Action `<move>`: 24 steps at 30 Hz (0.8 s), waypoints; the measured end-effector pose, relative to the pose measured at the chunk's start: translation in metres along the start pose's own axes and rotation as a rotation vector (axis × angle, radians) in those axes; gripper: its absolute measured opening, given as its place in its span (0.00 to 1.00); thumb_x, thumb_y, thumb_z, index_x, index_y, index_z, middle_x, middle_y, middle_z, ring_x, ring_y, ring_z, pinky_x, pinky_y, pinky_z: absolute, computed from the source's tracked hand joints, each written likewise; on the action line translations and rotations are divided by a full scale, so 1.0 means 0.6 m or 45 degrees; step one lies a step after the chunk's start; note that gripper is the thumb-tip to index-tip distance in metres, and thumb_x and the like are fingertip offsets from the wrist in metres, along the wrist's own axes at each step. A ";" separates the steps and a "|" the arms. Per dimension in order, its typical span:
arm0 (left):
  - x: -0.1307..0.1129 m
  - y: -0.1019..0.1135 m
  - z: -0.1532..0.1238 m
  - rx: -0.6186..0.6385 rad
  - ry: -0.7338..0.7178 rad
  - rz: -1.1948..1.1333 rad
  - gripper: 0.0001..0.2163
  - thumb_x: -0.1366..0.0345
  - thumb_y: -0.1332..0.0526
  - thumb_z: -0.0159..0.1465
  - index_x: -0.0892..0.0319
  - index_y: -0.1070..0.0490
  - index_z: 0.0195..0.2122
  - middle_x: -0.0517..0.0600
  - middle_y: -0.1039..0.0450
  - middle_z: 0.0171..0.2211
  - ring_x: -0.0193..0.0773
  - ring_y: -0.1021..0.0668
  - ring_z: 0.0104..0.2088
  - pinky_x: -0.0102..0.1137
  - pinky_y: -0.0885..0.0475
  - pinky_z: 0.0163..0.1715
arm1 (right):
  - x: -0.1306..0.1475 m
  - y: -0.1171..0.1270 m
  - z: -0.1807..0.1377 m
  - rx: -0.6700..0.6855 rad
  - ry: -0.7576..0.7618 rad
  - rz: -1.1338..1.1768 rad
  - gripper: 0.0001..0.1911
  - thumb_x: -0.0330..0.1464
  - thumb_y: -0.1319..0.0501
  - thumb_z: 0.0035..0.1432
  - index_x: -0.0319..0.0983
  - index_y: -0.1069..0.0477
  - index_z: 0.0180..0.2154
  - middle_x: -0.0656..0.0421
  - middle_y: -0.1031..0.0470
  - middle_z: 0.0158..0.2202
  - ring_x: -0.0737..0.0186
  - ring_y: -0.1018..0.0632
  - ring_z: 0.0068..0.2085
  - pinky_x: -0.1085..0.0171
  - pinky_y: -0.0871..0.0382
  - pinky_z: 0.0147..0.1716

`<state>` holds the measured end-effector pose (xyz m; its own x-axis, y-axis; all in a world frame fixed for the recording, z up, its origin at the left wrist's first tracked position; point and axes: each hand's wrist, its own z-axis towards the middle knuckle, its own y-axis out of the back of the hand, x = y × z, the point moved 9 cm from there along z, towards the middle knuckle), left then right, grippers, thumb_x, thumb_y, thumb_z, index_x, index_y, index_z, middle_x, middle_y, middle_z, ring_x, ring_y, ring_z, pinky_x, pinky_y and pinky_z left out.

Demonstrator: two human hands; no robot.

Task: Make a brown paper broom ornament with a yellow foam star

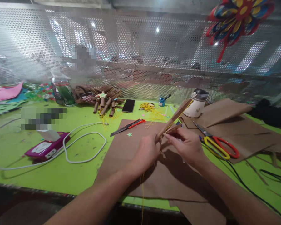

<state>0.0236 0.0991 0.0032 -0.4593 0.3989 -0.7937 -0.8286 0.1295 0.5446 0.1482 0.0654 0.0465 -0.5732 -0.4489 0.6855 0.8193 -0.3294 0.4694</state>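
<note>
"Brown paper, folded into a long strip (175, 118): where is it now?"

"Held up at a slant above a flat brown sheet (117, 162), its upper end toward the kettle (194, 106). A yellow line like thread runs along it."

"And the fingers?"

"The left hand (147, 150) has its fingers curled tight round the strip's lower end. The right hand (188, 143) pinches a loose flap there, thumb against fingers; I can't tell exactly which fingertips meet behind it."

"What's that below the left wrist?"

"A yellow thread (142, 190), hanging past the table edge."

"Anything near the hands?"

"Scissors (219, 147) with red and yellow handles, just beside the right hand. Beyond the left, a cutter knife (128, 127) lies partly on the sheet, next to a small pale green star (129, 134)."

"Further back?"

"A phone (128, 106), lying between some brown paper rolls (105, 106) and tangled yellow thread (148, 107)."
</note>
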 end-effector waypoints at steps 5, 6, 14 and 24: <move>0.004 -0.003 0.000 0.014 0.027 -0.018 0.10 0.72 0.46 0.57 0.61 0.25 0.32 0.54 0.26 0.26 0.37 0.28 0.26 0.29 0.37 0.27 | 0.009 0.002 -0.007 -0.036 0.118 -0.232 0.10 0.41 0.40 0.56 0.43 0.25 0.36 0.56 0.22 0.31 0.56 0.24 0.32 0.61 0.30 0.32; 0.005 -0.004 0.000 0.013 0.027 -0.035 0.09 0.72 0.46 0.56 0.61 0.25 0.32 0.54 0.25 0.27 0.37 0.28 0.26 0.29 0.37 0.27 | 0.009 0.002 -0.008 -0.032 0.134 -0.262 0.10 0.40 0.40 0.57 0.43 0.25 0.35 0.56 0.22 0.31 0.57 0.24 0.32 0.61 0.31 0.32; 0.004 -0.002 -0.003 0.007 0.057 -0.126 0.07 0.73 0.43 0.54 0.61 0.26 0.29 0.54 0.26 0.25 0.38 0.27 0.26 0.29 0.35 0.28 | 0.014 0.000 -0.010 -0.066 0.177 -0.346 0.11 0.41 0.42 0.58 0.41 0.27 0.34 0.56 0.23 0.29 0.58 0.25 0.30 0.62 0.32 0.30; -0.001 0.000 -0.007 0.028 0.105 -0.247 0.09 0.72 0.43 0.54 0.61 0.24 0.32 0.56 0.24 0.27 0.40 0.25 0.29 0.30 0.32 0.30 | 0.021 -0.003 -0.016 -0.157 0.230 -0.398 0.05 0.34 0.40 0.58 0.40 0.30 0.32 0.56 0.25 0.28 0.60 0.25 0.29 0.62 0.33 0.30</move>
<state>0.0226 0.0951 0.0023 -0.3168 0.2890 -0.9034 -0.8975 0.2166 0.3841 0.1394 0.0523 0.0490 -0.7977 -0.4466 0.4053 0.6027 -0.5662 0.5623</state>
